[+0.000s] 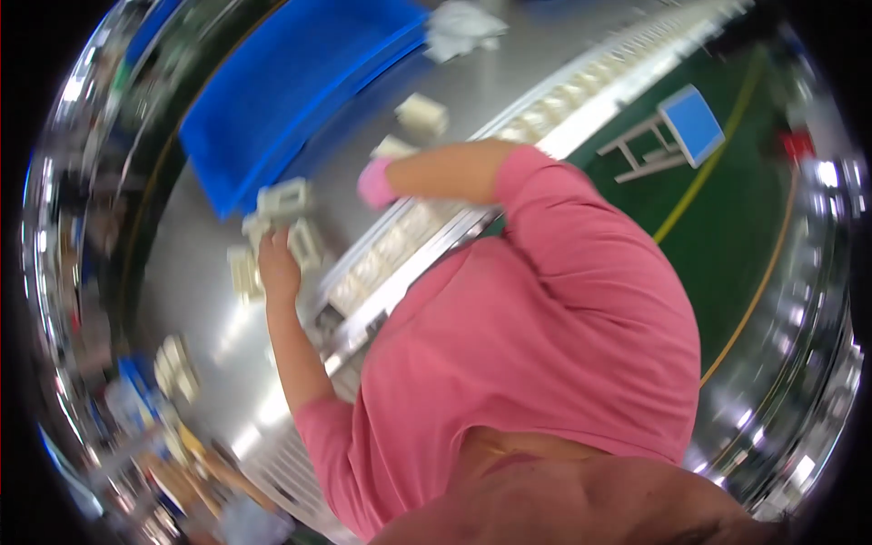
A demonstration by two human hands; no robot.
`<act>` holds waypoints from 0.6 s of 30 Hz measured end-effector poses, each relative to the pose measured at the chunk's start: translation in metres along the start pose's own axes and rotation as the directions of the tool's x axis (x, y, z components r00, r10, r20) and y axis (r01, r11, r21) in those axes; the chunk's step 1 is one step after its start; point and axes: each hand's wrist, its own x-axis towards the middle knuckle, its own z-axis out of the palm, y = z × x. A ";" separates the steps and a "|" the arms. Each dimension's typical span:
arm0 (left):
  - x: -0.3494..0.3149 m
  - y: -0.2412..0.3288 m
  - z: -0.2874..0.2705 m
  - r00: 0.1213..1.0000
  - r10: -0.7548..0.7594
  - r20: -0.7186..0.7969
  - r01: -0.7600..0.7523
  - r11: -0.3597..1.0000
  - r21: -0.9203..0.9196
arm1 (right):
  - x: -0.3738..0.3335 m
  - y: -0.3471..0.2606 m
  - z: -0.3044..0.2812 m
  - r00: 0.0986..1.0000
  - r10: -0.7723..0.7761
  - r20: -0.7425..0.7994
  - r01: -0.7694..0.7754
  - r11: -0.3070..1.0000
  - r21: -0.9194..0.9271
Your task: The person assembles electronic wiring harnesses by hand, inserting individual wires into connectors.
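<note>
Cream plastic box-shaped parts [284, 197] lie in a loose group on the metal table [200, 300]. My left hand [279, 263] is among them, bare, its fingers curled at a cream part [257, 227]; blur softens the grip. My right hand [376, 183], in a pink covering, is over the table beside the conveyor [386, 247]. Its fingers are smeared and partly hidden, so I cannot see what it holds, if anything. Just past it are two more cream parts, one a chunky block [422, 115].
A large blue bin [300, 82] stands beyond my hands, with a crumpled white bag [461, 30] right of it. The conveyor, lined with pale parts, runs diagonally close to my body. A blue-topped stool [692, 125] is on the green floor. Another person's arms [213, 472] show lower left.
</note>
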 end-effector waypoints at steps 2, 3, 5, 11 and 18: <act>0.005 -0.018 0.026 0.987 0.140 0.074 -0.155 0.948 0.279 | 0.041 0.004 0.031 0.990 -0.008 0.139 0.015 0.999 -0.046; 0.015 -0.019 0.041 0.973 0.187 0.133 -0.220 0.924 0.312 | 0.080 0.014 0.070 0.960 0.153 0.234 -0.129 0.985 -0.117; 0.002 -0.037 0.051 0.954 0.154 0.258 -0.236 0.914 0.329 | 0.098 -0.013 0.059 0.932 0.267 0.245 -0.237 0.961 -0.144; 0.015 -0.030 0.053 0.900 0.315 0.301 -0.380 0.906 0.187 | 0.262 0.048 0.219 0.945 0.314 0.098 -0.316 0.949 0.013; 0.070 0.018 0.055 0.991 0.128 0.051 -0.122 0.988 -0.097 | 0.305 0.154 0.308 0.866 0.489 -0.100 -0.460 0.860 0.222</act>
